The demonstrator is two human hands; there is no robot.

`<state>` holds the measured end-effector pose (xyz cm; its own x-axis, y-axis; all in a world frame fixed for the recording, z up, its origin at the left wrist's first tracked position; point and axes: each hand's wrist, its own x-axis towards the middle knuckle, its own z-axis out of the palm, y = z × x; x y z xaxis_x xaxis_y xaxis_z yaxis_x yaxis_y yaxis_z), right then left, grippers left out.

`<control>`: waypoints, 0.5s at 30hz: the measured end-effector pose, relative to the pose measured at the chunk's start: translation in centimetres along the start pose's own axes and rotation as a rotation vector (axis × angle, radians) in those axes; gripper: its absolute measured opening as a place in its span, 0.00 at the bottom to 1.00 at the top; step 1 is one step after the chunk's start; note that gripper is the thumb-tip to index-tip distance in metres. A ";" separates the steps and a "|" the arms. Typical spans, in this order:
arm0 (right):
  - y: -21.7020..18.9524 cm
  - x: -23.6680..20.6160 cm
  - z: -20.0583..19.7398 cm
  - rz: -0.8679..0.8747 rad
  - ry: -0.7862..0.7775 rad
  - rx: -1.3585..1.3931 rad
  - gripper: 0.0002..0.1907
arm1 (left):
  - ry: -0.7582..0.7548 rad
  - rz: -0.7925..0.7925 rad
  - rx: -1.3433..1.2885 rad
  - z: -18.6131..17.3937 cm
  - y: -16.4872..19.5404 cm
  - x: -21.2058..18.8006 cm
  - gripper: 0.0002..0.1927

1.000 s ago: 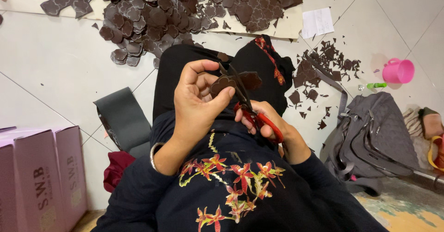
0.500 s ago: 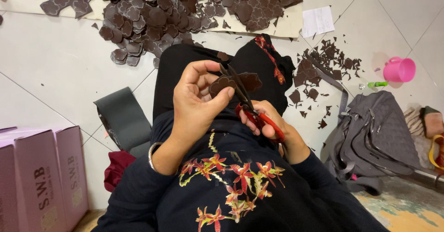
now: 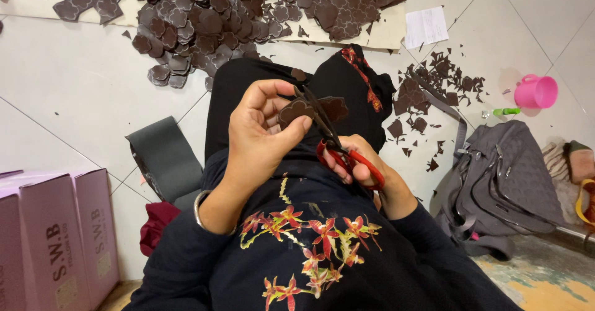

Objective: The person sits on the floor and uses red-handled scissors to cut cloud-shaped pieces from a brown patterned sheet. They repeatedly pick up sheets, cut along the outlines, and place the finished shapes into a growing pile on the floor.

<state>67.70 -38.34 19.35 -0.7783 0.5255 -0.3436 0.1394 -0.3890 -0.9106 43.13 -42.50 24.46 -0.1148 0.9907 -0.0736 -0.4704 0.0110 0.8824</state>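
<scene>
My left hand [image 3: 260, 134] pinches a small dark brown scalloped piece [image 3: 296, 109] between thumb and fingers, above my lap. My right hand [image 3: 362, 165] grips red-handled scissors [image 3: 331, 140], and their dark blades reach up across the piece. Behind the blades a further bit of brown material [image 3: 334, 106] sticks out to the right. I sit on the floor in black clothing with red and yellow flower embroidery [image 3: 310, 240].
A big heap of cut brown scalloped pieces [image 3: 211, 20] lies on the white tiled floor ahead. Brown scraps [image 3: 427, 94] are scattered right of my legs. A grey bag [image 3: 508, 181] and pink cup [image 3: 536, 91] sit at the right, pink boxes [image 3: 49, 243] at the left, a dark strip [image 3: 167, 159] beside them.
The scissors and the brown piece have shifted only slightly in my hands; both hands stay in the same place above my lap.
</scene>
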 end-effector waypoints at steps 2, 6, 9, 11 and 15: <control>-0.2 -0.1 0.0 0.013 0.007 -0.010 0.50 | -0.006 -0.002 0.011 -0.1 0.1 0.0 0.20; -0.5 -0.2 0.1 0.033 0.026 -0.020 0.50 | -0.020 -0.008 0.016 -0.3 0.3 0.1 0.20; -0.7 -0.2 0.1 0.032 0.031 -0.046 0.50 | -0.030 -0.022 0.024 -0.4 0.5 0.3 0.20; -0.7 -0.2 0.1 0.035 0.031 -0.060 0.50 | -0.035 -0.030 0.030 -0.5 0.7 0.3 0.20; -0.7 -0.4 0.0 0.040 0.031 -0.070 0.49 | -0.056 -0.047 0.065 -0.6 1.1 0.4 0.19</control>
<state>67.89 -38.20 20.14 -0.7518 0.5344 -0.3864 0.2133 -0.3573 -0.9093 42.01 -42.17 25.09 -0.0440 0.9949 -0.0909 -0.4165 0.0644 0.9068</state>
